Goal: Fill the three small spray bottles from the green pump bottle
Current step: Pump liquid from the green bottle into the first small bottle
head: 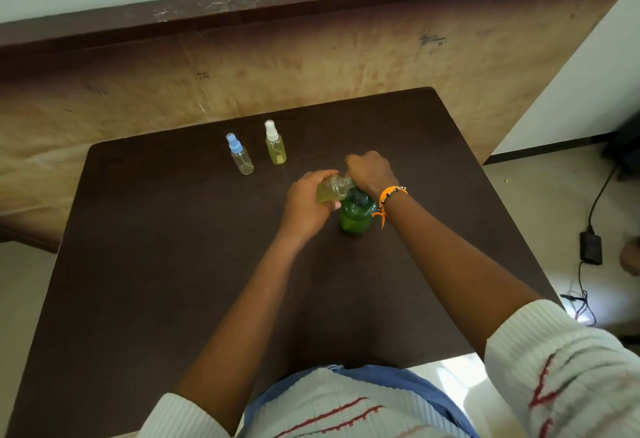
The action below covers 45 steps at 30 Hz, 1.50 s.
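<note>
The green pump bottle (pixel 356 216) stands upright near the middle of the dark table (pixel 173 264). My right hand (pixel 371 170) is closed over its pump head, which is hidden beneath it. My left hand (pixel 306 204) holds an uncapped small spray bottle (pixel 333 190) tilted on its side, its threaded neck pointing right toward the pump; yellowish liquid shows inside. Two capped small bottles stand at the table's far side: a blue-capped bottle (pixel 240 155), nearly without liquid, and a white-capped bottle (pixel 275 144) with yellow liquid.
A brown wall panel and ledge run behind the table. On the floor to the right lie a black power adapter (pixel 590 248) and its cables. The third bottle's cap is not visible.
</note>
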Available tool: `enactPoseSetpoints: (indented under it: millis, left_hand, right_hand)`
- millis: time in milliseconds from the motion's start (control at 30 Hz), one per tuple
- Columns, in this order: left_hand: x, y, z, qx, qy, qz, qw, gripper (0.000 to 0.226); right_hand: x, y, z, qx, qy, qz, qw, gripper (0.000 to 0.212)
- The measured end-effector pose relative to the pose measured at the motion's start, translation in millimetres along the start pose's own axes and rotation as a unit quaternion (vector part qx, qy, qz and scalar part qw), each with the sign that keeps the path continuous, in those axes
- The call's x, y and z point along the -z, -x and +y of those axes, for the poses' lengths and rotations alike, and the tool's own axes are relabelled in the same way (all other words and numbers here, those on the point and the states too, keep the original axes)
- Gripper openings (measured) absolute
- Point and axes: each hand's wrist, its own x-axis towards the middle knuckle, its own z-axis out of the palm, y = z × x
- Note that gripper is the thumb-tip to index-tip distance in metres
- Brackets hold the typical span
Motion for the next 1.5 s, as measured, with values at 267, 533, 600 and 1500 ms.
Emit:
enactPoseSetpoints:
  millis: [267, 533, 600, 1500]
  left_hand:
    - [-1.6, 0.5, 1.0, 0.004, -0.028, 0.002, 1.0, 0.059]
    - [2.6, 2.3, 4.2, -0.003, -0.026, 0.004, 1.0, 0.058]
    - [2.1, 1.7, 4.4, -0.006, -0.031, 0.003, 0.999, 0.058]
    - [-1.0, 1.2, 4.0, -0.006, -0.059, -0.007, 0.998, 0.059]
  right_hand:
    - [-2.0, -2.4, 5.1, 0.001, 0.006, 0.045, 0.999, 0.046]
    - [1.3, -2.8, -2.2, 0.0, 0.004, -0.037, 0.999, 0.047]
    - [0.6, -2.7, 0.3, -0.003, -0.011, -0.012, 1.0, 0.049]
    - [-3.7, 3.1, 1.4, -0.004, -0.037, 0.025, 0.999, 0.069]
